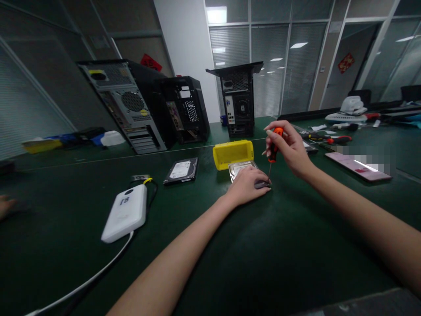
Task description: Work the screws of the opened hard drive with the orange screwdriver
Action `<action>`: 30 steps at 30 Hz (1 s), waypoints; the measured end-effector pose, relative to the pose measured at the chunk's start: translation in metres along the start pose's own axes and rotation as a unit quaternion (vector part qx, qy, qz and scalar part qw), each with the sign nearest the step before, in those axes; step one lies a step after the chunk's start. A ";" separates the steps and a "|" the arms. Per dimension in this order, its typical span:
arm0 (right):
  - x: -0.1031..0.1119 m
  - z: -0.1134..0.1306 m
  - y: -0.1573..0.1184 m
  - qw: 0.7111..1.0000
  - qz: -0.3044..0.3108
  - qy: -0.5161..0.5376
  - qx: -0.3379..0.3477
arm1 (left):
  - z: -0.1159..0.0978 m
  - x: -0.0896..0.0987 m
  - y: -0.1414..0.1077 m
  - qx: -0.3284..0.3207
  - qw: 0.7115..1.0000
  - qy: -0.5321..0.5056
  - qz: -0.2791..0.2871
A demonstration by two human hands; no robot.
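Observation:
Upright in my right hand point(285, 144) is a screwdriver point(278, 132) with an orange and black handle, its tip down at the near right corner of a silver hard drive point(237, 168). My left hand point(247, 186) lies over that drive and holds it against the green table, covering much of it. A yellow case point(233, 154) stands open just behind the drive. To the left, a second hard drive point(180, 170) lies flat with its white label up.
A white power bank point(126, 213) with a cable lies at the left. Computer cases point(149, 101) stand at the back. On the right are a pink phone point(357, 166), pliers point(338, 139) and other tools. Another person's hand point(5, 206) shows at the left edge.

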State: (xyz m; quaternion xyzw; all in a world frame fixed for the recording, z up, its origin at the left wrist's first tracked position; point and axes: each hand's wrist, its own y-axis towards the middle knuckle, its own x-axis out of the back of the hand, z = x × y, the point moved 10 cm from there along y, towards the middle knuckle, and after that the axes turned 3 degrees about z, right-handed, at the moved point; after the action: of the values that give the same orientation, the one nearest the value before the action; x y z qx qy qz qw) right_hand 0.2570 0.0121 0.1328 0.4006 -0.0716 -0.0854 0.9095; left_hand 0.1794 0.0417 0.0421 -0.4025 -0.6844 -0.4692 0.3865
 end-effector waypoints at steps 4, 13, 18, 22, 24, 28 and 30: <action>-0.003 0.000 -0.001 1.000 0.004 0.019 -0.002 | 0.000 0.000 0.000 -0.005 1.000 0.001 -0.003; -0.006 -0.004 -0.001 0.999 0.020 0.046 -0.012 | -0.001 -0.001 0.001 -0.009 1.000 0.007 0.001; 0.000 -0.004 0.000 0.999 0.005 0.034 -0.006 | -0.001 -0.001 0.000 -0.012 1.000 0.003 0.001; 0.002 -0.005 0.001 0.999 0.002 0.047 -0.003 | -0.001 -0.001 0.000 -0.009 1.000 0.002 0.001; 0.002 -0.005 0.002 0.999 0.002 0.050 -0.005 | 0.000 -0.001 0.000 -0.004 1.000 0.003 0.002; -0.002 -0.004 0.002 0.999 0.011 0.040 -0.013 | 0.000 0.000 0.000 -0.004 1.000 0.006 0.000; -0.005 -0.004 0.001 0.999 0.017 0.043 -0.017 | -0.001 0.000 0.000 -0.007 1.000 0.007 -0.002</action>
State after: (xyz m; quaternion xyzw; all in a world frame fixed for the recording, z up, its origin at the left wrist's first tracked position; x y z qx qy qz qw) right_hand 0.2535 0.0170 0.1308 0.3868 -0.0382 -0.0541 0.9198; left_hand 0.1797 0.0411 0.0424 -0.4002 -0.6792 -0.4775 0.3878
